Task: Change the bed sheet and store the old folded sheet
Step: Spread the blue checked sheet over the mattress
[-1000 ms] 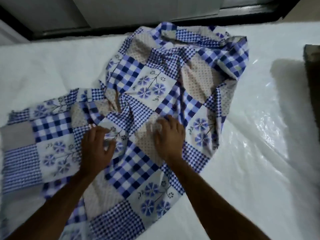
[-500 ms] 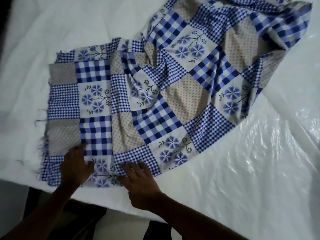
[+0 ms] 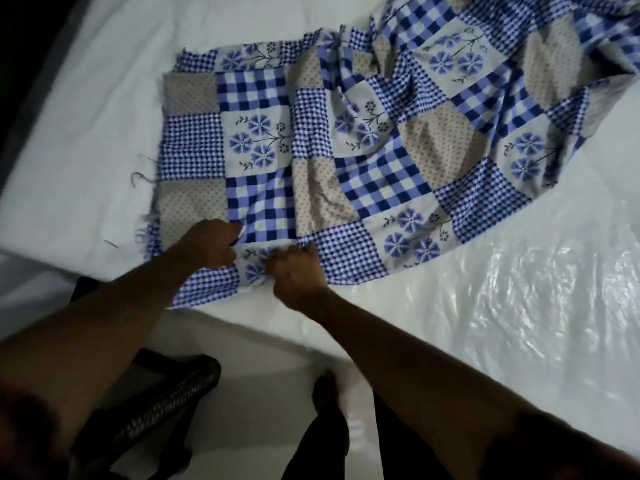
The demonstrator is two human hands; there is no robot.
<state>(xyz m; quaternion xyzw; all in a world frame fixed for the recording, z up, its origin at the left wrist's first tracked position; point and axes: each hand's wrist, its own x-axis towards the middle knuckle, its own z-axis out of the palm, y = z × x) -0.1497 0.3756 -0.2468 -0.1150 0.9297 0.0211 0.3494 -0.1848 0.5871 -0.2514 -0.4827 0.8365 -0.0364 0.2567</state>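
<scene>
Left hand [image 3: 207, 242], right hand [image 3: 298, 273] now closer, both gripping one sheet [image 3: 381, 150]

Both bare forearms reach forward from the bottom of the view and converge, so the two grips sit close together, just apart. The left grip [image 3: 207, 242] comes in from the lower left with a straight wrist and the back of the hand up. Its fingers are curled under, bunching a fold of the sheet [image 3: 374, 174]. The right grip [image 3: 298, 271] comes in from the lower right, its forearm the longer line across the view, with knuckles raised and fingertips tucked down, pinching the sheet's near edge. Neither thumb can be made out clearly.
</scene>
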